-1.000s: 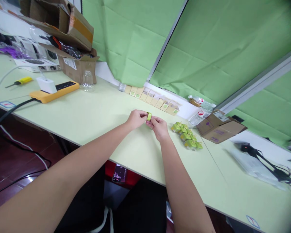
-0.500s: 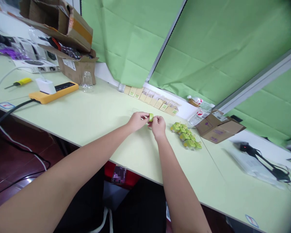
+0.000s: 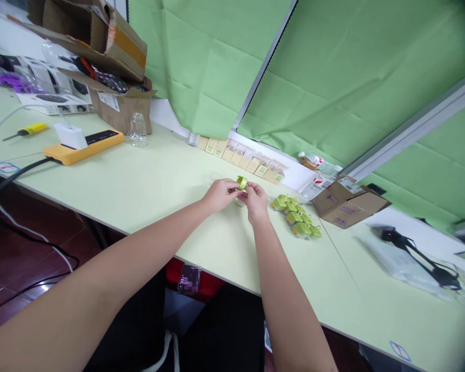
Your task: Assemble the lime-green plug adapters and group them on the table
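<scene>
While both grips (image 3: 220, 195) (image 3: 258, 202) pinch it, a green band (image 3: 242, 186) curls between them.

A row of boxes (image 3: 237, 155) lines the far side of the tabletop (image 3: 158, 173), bottles (image 3: 316, 187) and a carton (image 3: 352, 207) to its right. Containers (image 3: 294, 216) lie clustered just right of the hands (image 3: 258, 202). At left, a power strip (image 3: 101, 143) lies between a screwdriver (image 3: 34, 128) and a jar (image 3: 138, 134).

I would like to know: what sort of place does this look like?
Probably a small workshop or workroom, judging by the row of small boxes, the cluster of green-topped items and the orange power strip.
</scene>
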Available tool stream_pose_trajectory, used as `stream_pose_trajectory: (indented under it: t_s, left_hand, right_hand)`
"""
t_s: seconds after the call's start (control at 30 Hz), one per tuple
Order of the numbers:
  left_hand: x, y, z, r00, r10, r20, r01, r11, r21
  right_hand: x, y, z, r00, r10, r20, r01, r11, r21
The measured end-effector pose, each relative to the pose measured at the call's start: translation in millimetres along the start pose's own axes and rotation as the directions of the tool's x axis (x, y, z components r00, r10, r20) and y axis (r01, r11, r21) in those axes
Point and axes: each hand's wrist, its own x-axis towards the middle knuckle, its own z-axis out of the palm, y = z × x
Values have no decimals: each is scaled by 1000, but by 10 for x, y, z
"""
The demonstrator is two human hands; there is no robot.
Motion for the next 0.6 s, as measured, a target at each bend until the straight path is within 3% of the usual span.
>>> stream_pose_trajectory:
  t_s: [0.13, 0.4, 0.6]
  left_hand:
    - [26, -37, -34, 998, 53, -40, -51, 998, 40]
    - [36, 27, -23, 990, 138, 3, -138, 986, 92]
    - [10, 62, -8, 993, 114, 11, -115, 988, 102]
  right_hand:
    - [-27, -22, -6, 992, 79, 99, -93, 984, 150]
    - [19, 0, -21, 1000, 22, -17, -20, 994, 105]
    - [28, 23, -11, 998, -20, -61, 25, 997, 78]
